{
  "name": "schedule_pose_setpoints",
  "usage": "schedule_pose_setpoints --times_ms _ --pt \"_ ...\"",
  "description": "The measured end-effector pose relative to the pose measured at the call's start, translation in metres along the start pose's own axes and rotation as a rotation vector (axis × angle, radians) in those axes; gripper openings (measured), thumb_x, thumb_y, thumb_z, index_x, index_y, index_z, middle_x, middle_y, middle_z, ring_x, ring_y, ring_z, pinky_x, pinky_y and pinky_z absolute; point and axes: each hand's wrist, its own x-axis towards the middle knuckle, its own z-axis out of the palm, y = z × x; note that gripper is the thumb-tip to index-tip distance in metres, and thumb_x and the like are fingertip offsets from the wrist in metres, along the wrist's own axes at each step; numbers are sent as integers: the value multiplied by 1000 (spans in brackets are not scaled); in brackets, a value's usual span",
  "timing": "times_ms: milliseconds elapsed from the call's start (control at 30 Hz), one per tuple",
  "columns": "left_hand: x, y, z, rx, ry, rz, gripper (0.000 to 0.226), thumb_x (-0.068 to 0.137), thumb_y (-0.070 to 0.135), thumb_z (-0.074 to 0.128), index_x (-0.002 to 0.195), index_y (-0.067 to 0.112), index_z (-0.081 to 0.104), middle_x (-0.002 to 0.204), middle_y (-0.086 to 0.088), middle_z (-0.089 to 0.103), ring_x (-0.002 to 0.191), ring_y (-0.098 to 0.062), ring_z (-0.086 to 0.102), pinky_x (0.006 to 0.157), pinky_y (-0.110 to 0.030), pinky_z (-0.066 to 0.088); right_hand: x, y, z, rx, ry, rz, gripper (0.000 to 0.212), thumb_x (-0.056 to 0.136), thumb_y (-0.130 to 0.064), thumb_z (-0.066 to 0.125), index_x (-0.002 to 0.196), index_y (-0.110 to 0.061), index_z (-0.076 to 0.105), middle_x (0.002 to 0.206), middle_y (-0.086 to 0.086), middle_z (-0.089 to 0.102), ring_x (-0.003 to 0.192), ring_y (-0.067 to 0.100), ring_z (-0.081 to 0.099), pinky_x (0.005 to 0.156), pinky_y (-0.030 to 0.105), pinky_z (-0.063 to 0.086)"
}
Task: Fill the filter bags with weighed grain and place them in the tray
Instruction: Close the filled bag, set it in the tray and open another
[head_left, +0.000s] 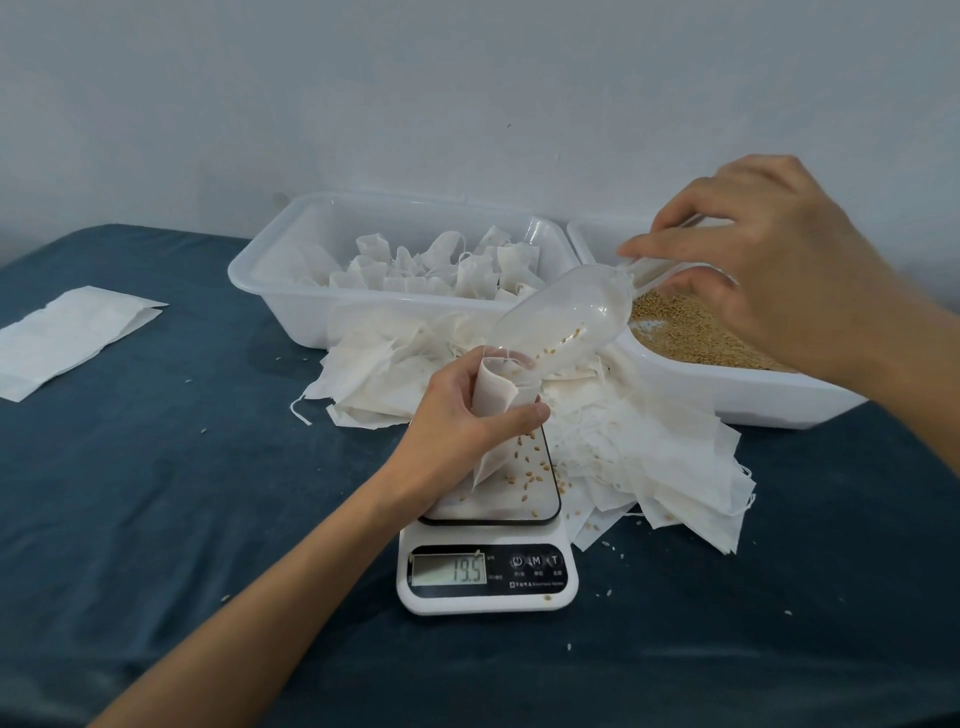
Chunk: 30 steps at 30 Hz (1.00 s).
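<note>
Loose white paper filter bags (649, 457) heap around the white digital kitchen scale (488, 577) reading 19.5 on the blue-covered bench (156, 467), where the left hand (457, 410) grips an open white filter bag (496, 395) over its platform while the right hand (769, 260) pinches a clear plastic scoop (561, 317) tipping grain in, before the white plastic tray (291, 291) of filled bags

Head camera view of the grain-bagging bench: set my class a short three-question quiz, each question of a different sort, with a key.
1. True or false: the left hand holds a filter bag over the scale.
2. The right hand grips: A) scissors B) clear scoop C) lid.
3. Fill in: the scale display reads ____.

Key: 1 true; 2 B; 3 19.5.
</note>
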Motion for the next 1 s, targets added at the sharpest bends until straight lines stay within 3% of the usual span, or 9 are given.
schedule_pose_setpoints --times_ms 100,333,467,700,833,1000 --pt "0 0 0 5 12 -6 37 78 24 86 110 31 70 101 -25 71 84 -25 67 85 -50 59 1 -2 -2 -41 13 -33 36 82 -3 80 117 -12 76 107 11 70 99 40 60 102 54 39" --pt "0 -1 -2 -13 30 -1 40 84 16 86 118 26 68 108 -18 72 87 -22 69 84 -40 60 4 -9 -4 -115 93 -146 30 88 1 73 115 -12 75 107 13 69 95 38 64 109 56 35" --pt "-1 0 -2 -21 41 4 46 83 17 88 122 28 65 108 -20 72 90 -27 71 82 -29 59 4 -11 -4 -153 141 -194 30 91 5 68 115 -11 75 106 13 69 95 37 63 110 56 35" --pt "0 1 -2 -49 58 0 51 76 24 89 122 28 65 110 -16 74 90 -23 72 78 -24 55 3 -15 0 -174 199 -198 33 91 10 61 113 -10 77 105 15 70 94 38 65 108 57 36" --pt "-1 2 -3 -41 61 -6 51 79 19 89 123 28 65 107 -10 76 95 -24 74 82 -24 56 0 -14 3 -115 211 -123 32 94 5 55 113 -9 76 105 13 70 94 38 64 107 55 37" --pt "-1 3 -3 -10 72 -12 51 81 17 89 124 27 62 100 -4 77 85 -15 73 76 -23 55 -15 -2 16 65 161 154 27 88 -6 74 114 -14 75 106 7 69 98 29 58 101 44 35"
